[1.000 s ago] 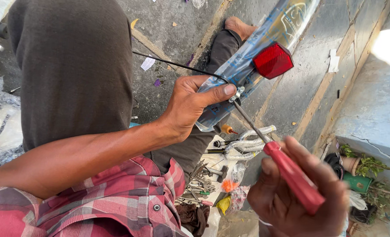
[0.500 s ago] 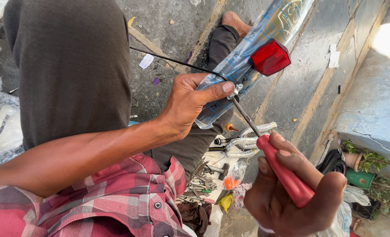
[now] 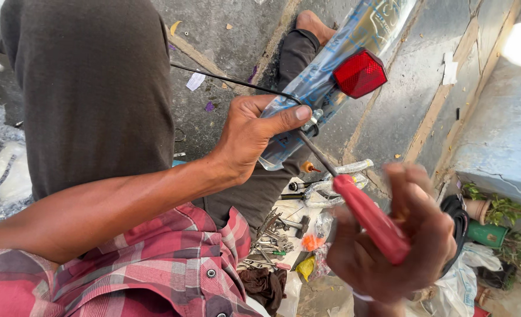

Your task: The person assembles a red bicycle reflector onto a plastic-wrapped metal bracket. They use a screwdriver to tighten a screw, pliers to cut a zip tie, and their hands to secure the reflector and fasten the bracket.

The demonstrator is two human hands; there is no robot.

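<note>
Mudguard (image 3: 331,88), plastic-wrapped, bluish: runs diagonally from frame centre to the upper right edge. Red reflector (image 3: 360,72) mounted on it, upper centre-right. A thin black cable (image 3: 231,79) crosses from upper left to the mounting point just below the reflector.

Left hand (image 3: 251,132): closed round the lower end of the mudguard, thumb pressed flat across the wrap just beside the fastener. Firm hold, as far as the view shows.

Right hand (image 3: 395,246): lower right of frame, blurred. Fingers curled loosely round the red handle of a screwdriver (image 3: 354,202); some fingers look lifted off the handle. The shaft points up-left, and its tip meets the small metal fitting (image 3: 314,120) beside the left thumb. Cannot tell whether the tip is seated in a slot.

Surroundings: concrete floor (image 3: 413,88); a scatter of loose tools (image 3: 278,235) and small parts lies on the floor at lower centre; a potted plant (image 3: 495,214) at the right edge.

Risks, judged from this position:
- The tip sits very near the left thumb. A slip off the fastener would drive the shaft into the thumb or through the wrap.
- The loose grip on the handle means poor control of torque; the tip could cam out.
- The mudguard is held by one hand only, so it may twist under load.
- The cable lies close to the tip and could snag.
</note>
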